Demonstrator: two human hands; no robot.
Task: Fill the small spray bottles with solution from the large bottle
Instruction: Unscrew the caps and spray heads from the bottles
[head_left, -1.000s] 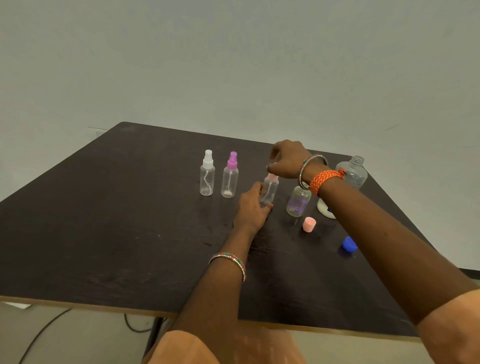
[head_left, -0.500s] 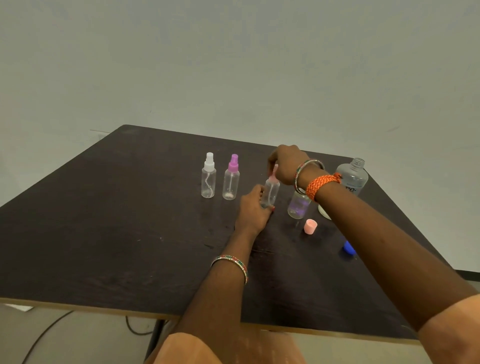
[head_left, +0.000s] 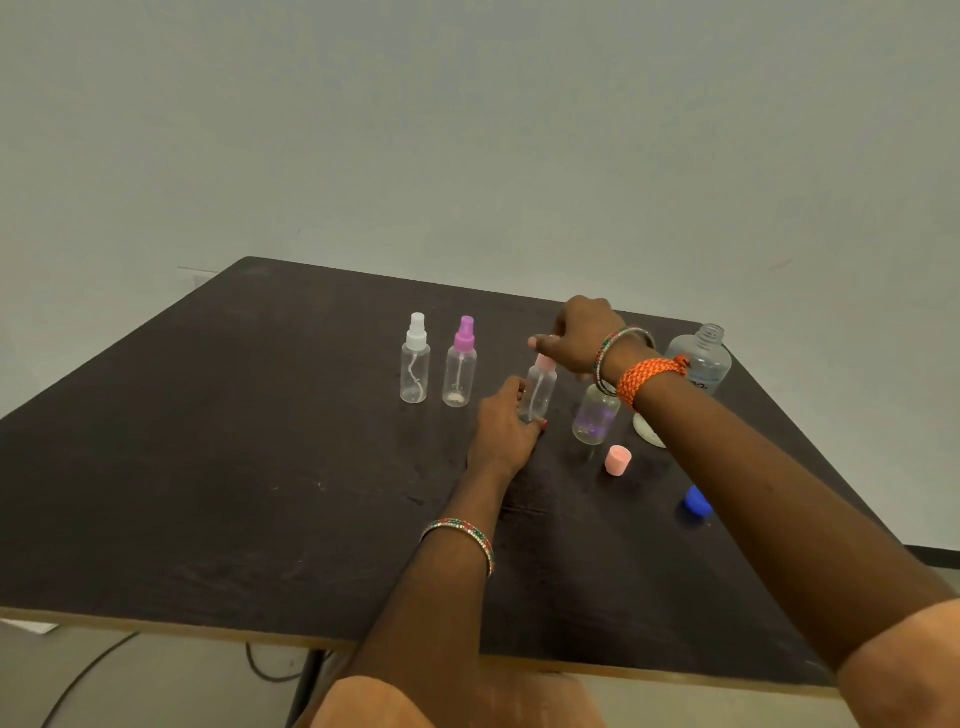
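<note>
Four small clear plastic spray bottles stand upright on a dark, matte wooden table (head_left: 208, 467) with a pale raw edge. From the left: one with a white spray head (head_left: 415, 359) and a curled dip tube inside, one with a purple spray head (head_left: 460, 364), then the pink-topped bottle (head_left: 540, 389) now being handled, and an uncapped bottle (head_left: 596, 415) whose lower part shows a faint violet tint. All four are slim, smooth, round-shouldered cylinders. The left hand (head_left: 503, 428) grips the lower body of the pink-topped bottle, fingers curled round it, steadying it on the table. The right hand (head_left: 576, 335) is over the bottle's pink top, thumb extended toward the left; whether its fingers pinch the top cannot be told. Behind the right wrist stands the large bottle (head_left: 701, 361), clear, broad-bodied, with a threaded open neck. A ribbed pink cap (head_left: 618, 460) lies just in front of the uncapped bottle; a blue cap (head_left: 696, 501) lies farther toward the near right. Beaded bangles ring both wrists, and a braided orange thread (head_left: 647, 376) wraps the right.
</note>
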